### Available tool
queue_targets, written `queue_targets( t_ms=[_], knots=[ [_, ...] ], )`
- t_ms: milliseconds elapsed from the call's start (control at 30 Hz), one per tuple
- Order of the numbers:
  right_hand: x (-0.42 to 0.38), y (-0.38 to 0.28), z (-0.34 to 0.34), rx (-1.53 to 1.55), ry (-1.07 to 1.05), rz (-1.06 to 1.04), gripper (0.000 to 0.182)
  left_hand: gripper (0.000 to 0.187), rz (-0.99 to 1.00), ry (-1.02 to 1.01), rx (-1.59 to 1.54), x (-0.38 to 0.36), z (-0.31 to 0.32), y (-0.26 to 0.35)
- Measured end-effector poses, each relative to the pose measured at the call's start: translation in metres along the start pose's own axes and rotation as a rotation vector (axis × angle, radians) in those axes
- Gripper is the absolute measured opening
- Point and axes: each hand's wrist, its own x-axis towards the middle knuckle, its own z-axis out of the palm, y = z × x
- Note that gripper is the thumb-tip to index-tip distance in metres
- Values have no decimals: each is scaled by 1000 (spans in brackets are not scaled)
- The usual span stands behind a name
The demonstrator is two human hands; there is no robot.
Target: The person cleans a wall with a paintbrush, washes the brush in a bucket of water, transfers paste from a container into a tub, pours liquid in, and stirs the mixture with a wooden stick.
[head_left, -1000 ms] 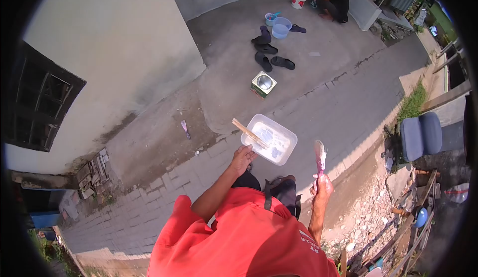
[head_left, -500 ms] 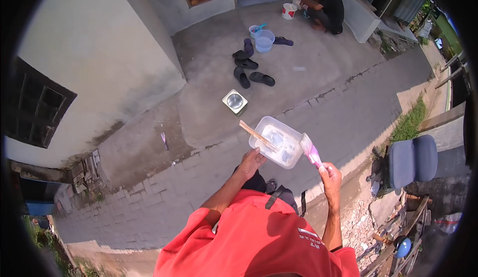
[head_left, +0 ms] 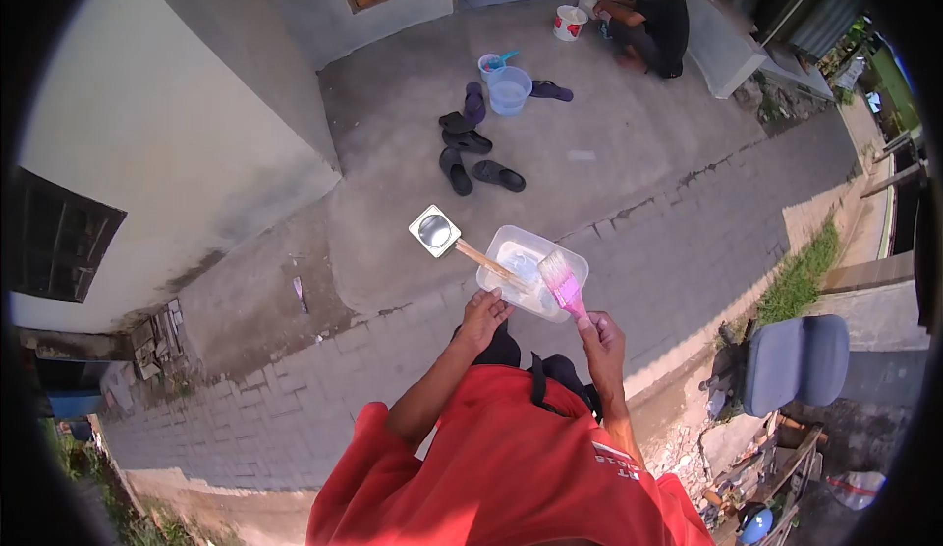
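A clear rectangular plastic tub (head_left: pixel 498 235) with whitish, wet-looking residue inside is held at its near left edge by my left hand (head_left: pixel 483 316). Out over the tub's far left rim leans a wooden stick (head_left: pixel 479 258), its lower end in the residue. My right hand (head_left: pixel 602 338) pinches the handle of a pink paintbrush (head_left: pixel 563 284), whose pale bristles point up and away over the tub's right half. Just beyond the stick's tip stands a square tin can (head_left: pixel 434 231) with a round shiny lid, on the ground.
Several dark sandals (head_left: pixel 455 171) and a blue translucent bucket (head_left: pixel 510 91) are on the concrete ahead. A person in black (head_left: pixel 663 21) squats at the back beside a white pail (head_left: pixel 569 24). To the right are a grey seat (head_left: pixel 791 364) and rubble (head_left: pixel 678 433).
My right hand has brought the brush leftward, from the tub's right edge to over its inside. The view has shifted slightly, and my left hand still holds the tub.
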Motion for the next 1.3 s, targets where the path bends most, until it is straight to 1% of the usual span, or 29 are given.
queue_targets(
  t_ms=[67,133,200,300,367,467,533,600,633,767,800,933,967,1000,1033,1100,1133,1233,1300],
  knots=[
    [34,-2,-13,56,-5,57,27,38,19,-6,-22,30,24,13],
    [69,-10,-23,73,0,63,29,35,30,14,-49,59,45,27],
    [98,-19,-38,74,16,116,32,32,20,54,-86,79,63,25],
    [146,-35,-59,106,-5,140,30,35,62,61,-80,120,92,31],
    [184,-25,-81,89,-33,121,30,34,69,100,-56,146,116,30],
    [242,-21,-119,72,-83,131,29,33,102,133,-59,192,149,13],
    [287,-23,-147,24,-133,78,28,35,129,140,-79,228,174,-2],
    [331,-28,-181,-19,-172,68,27,37,144,145,-99,259,202,-19],
    [356,-33,-196,-59,-205,42,27,35,157,156,-152,276,216,-24],
    [450,-69,-246,-155,-323,64,27,32,195,226,-276,324,279,-36],
    [473,-81,-252,-191,-344,-3,27,32,217,223,-287,340,294,-34],
    [563,-96,-262,-204,-433,-34,27,34,251,260,-325,384,332,-28],
    [584,-92,-258,-161,-431,8,24,35,269,260,-335,397,341,-23],
    [606,-91,-252,-119,-429,50,22,35,277,259,-346,411,349,-17],
    [626,-94,-244,-128,-438,45,22,35,295,277,-354,425,355,-10],
    [660,-95,-223,-18,-442,145,22,36,320,298,-370,455,361,3],
    [681,-94,-213,20,-469,160,21,36,324,304,-373,472,362,11],
    [742,-104,-187,11,-514,159,22,36,325,329,-396,530,373,39],
    [774,-121,-184,-7,-518,205,22,36,301,364,-425,559,385,56]
  ],
)
